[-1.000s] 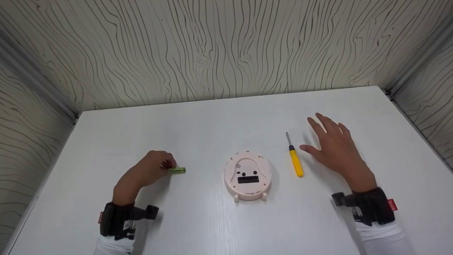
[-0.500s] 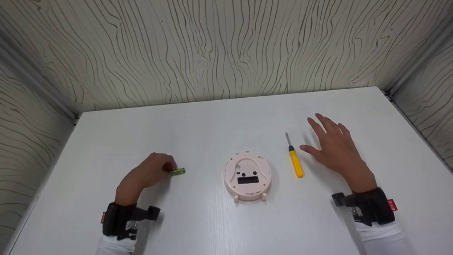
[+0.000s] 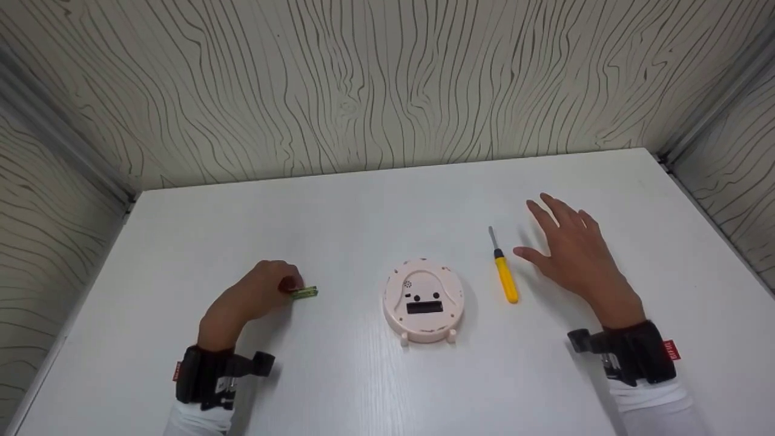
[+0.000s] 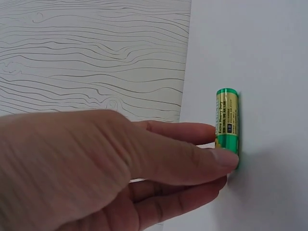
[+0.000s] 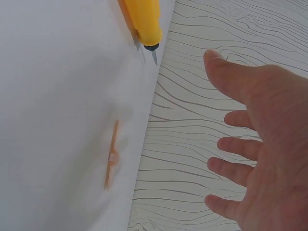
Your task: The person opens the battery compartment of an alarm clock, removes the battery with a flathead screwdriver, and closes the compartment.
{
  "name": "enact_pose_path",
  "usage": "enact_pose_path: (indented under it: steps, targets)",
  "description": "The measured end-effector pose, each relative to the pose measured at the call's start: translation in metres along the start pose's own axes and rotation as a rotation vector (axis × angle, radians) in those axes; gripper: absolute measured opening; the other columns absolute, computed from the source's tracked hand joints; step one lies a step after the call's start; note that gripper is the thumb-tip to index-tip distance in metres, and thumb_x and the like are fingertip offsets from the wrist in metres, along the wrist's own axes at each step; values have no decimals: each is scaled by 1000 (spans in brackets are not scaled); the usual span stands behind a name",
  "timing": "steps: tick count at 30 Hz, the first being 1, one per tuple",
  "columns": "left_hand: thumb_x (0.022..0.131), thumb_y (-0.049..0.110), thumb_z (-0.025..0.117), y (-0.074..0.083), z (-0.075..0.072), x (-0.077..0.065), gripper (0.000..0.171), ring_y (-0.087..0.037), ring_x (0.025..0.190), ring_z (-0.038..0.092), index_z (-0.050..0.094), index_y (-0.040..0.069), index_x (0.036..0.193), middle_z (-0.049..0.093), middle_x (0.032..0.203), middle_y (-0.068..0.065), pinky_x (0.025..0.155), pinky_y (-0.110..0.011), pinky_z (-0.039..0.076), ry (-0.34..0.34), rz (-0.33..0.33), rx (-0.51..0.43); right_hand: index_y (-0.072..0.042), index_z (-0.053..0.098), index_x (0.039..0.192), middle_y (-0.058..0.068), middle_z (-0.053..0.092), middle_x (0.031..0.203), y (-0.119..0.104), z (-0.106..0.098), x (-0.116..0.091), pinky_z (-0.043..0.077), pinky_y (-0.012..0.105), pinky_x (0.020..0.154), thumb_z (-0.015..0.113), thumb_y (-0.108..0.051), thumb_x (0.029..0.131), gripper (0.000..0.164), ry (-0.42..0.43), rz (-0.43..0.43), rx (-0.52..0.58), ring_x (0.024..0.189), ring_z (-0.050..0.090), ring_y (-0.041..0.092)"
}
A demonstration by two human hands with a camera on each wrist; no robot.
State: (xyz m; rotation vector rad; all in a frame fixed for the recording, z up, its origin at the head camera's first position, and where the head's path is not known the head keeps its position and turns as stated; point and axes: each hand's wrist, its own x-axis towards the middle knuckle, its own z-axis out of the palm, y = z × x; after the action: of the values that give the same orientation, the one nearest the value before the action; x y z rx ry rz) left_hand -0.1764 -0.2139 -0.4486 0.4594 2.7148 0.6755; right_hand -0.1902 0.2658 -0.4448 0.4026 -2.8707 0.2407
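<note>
- Fingers and thumb of the left hand pinch one end of the green battery; I can't tell whether it touches the white table.
- I see the right hand spread wide, near the yellow screwdriver.
- Between screwdriver and battery, my head view shows the round pink device.

Wears wrinkled white fabric sleeves, gathered into folds at the ends. Carries a chunky black wristband just beyond each sleeve, with a small red tag, marked in pale lettering too small to read, on the outer edge. Fitted inward with a short black arm ending in a blocky black tip, plus silvery metal pieces.
</note>
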Motion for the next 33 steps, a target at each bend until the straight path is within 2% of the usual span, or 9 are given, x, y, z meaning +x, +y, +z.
enact_pose_path:
  steps: [6, 15, 19, 23, 29, 33]
  targets:
    - [82, -9, 64, 4, -1, 0, 27, -23, 95, 59, 69, 6, 103, 66, 98, -8, 84, -42, 52, -11, -30, -8, -4, 39, 147, 25, 37, 150, 1, 0, 0, 28, 65, 108, 74, -34, 84, 78, 3, -3, 0, 134, 38, 44]
    - [86, -3, 66, 13, -2, -3, 29, -30, 107, 58, 64, 2, 114, 63, 109, -12, 91, -47, 50, 2, 12, -15, -4, 38, 147, 25, 36, 150, 2, -1, 0, 27, 64, 109, 73, -36, 84, 79, -7, 0, 6, 135, 37, 44]
    - [87, 3, 68, 15, -2, -4, 34, -33, 118, 55, 63, 3, 121, 60, 120, -13, 98, -49, 48, 10, 23, 8, -3, 38, 147, 25, 35, 150, 3, 0, 0, 26, 65, 109, 73, -36, 84, 79, -17, 10, 8, 135, 36, 44]
    - [87, 9, 71, 15, 0, -4, 45, -33, 128, 50, 58, 5, 130, 55, 132, -13, 104, -49, 45, 31, 40, 17, -3, 38, 147, 25, 36, 150, 4, -1, 0, 27, 66, 108, 73, -36, 84, 79, -13, 11, 2, 134, 37, 45]
    - [86, 16, 74, 19, 2, -6, 71, -36, 139, 39, 40, 14, 147, 43, 148, -13, 111, -53, 37, 74, 68, 8, -2, 38, 146, 26, 36, 150, 7, -2, -1, 27, 66, 108, 73, -36, 84, 79, -17, 15, 11, 134, 37, 45]
    - [83, 23, 77, 23, 3, -6, 82, -38, 144, 30, 34, 19, 151, 34, 155, -16, 116, -62, 21, 121, 75, 79, -2, 38, 146, 26, 37, 149, 8, -2, -1, 27, 66, 108, 73, -36, 84, 79, -18, 16, 18, 134, 37, 45]
